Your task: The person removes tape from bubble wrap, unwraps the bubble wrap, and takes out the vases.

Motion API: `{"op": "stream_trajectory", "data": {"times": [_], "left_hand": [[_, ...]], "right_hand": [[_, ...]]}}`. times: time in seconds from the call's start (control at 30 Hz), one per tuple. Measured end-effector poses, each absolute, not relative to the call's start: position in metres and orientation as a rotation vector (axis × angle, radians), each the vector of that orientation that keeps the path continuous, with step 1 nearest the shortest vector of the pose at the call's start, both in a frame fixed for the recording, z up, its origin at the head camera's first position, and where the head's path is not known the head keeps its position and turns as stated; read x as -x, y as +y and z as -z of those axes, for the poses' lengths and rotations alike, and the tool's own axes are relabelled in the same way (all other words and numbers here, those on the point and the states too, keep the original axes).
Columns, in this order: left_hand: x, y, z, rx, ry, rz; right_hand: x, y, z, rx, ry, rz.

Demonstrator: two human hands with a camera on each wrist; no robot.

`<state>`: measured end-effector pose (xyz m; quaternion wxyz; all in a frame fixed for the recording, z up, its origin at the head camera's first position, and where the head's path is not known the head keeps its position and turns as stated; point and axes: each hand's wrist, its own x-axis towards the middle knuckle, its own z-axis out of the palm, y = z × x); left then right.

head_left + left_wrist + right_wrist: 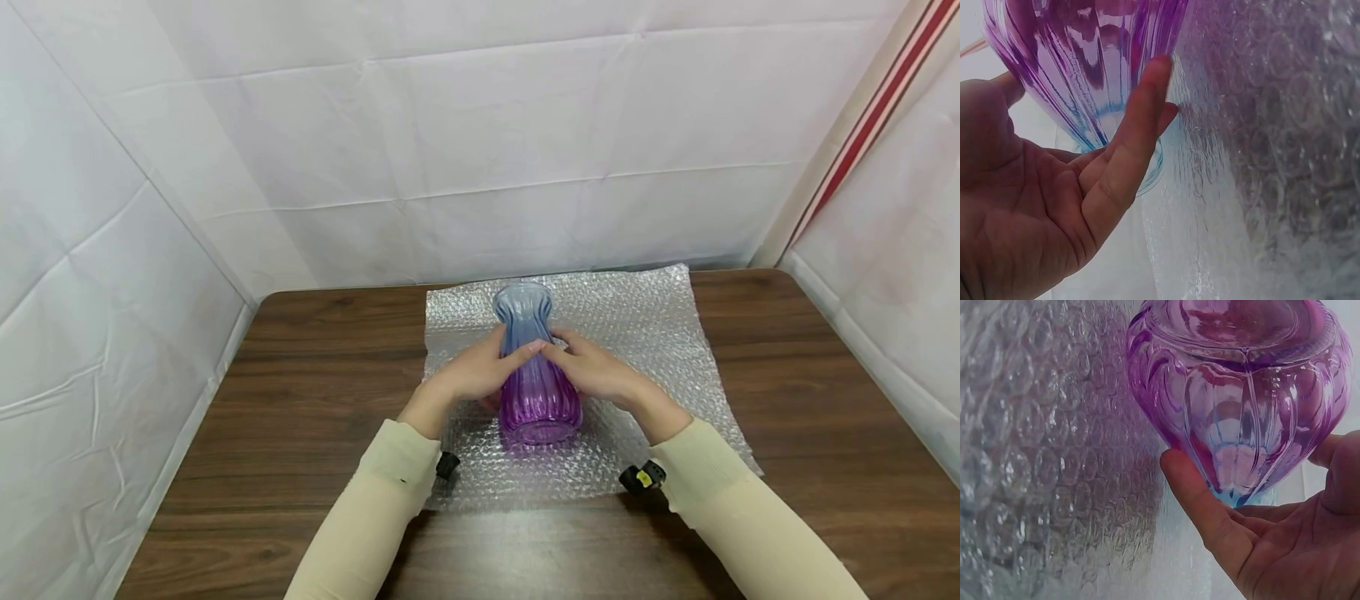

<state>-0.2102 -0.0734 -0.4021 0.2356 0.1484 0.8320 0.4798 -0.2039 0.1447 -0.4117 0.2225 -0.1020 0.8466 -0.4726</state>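
Observation:
A ribbed glass vase [542,400], blue at its flared mouth and purple at its base, lies lengthwise over a sheet of bubble wrap [637,325], mouth toward the back wall. My left hand [480,367] grips its left side, thumb across the top. From the right, my right hand [596,371] grips it too, and the two thumb tips meet over the middle. In the left wrist view, the left fingers [1129,137] curl under the purple glass. The right wrist view shows the right fingers [1200,506] under the vase [1241,406], between it and the bubble wrap.
The bubble wrap lies on a dark wood-grain table [322,400], reaching its back edge. White sheeting [465,150] hangs behind and at both sides. A red-striped strip [870,133] runs down the back right corner. Small black wrist devices [641,477] sit under the sleeves.

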Motion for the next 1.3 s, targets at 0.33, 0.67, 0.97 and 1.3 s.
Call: {"op": "stream_trajectory", "data": {"times": [0.33,0.67,0.97,1.3], "left_hand": [[0.212,-0.076,0.402,-0.437,2.289,-1.323],[0.211,-0.078,0.402,-0.439,2.340,-1.271],[0.211,-0.080,0.397,-0.491,2.328,-1.313],[0.211,-0.084,0.387,-0.484,2.292,-1.346]], "right_hand": [[0.204,0.141,0.409,0.303,2.345,1.313],[0.202,0.141,0.410,0.276,2.336,1.334],[0.201,0.139,0.404,0.324,2.370,1.325],[0.203,0.137,0.394,0.279,2.344,1.373]]}}
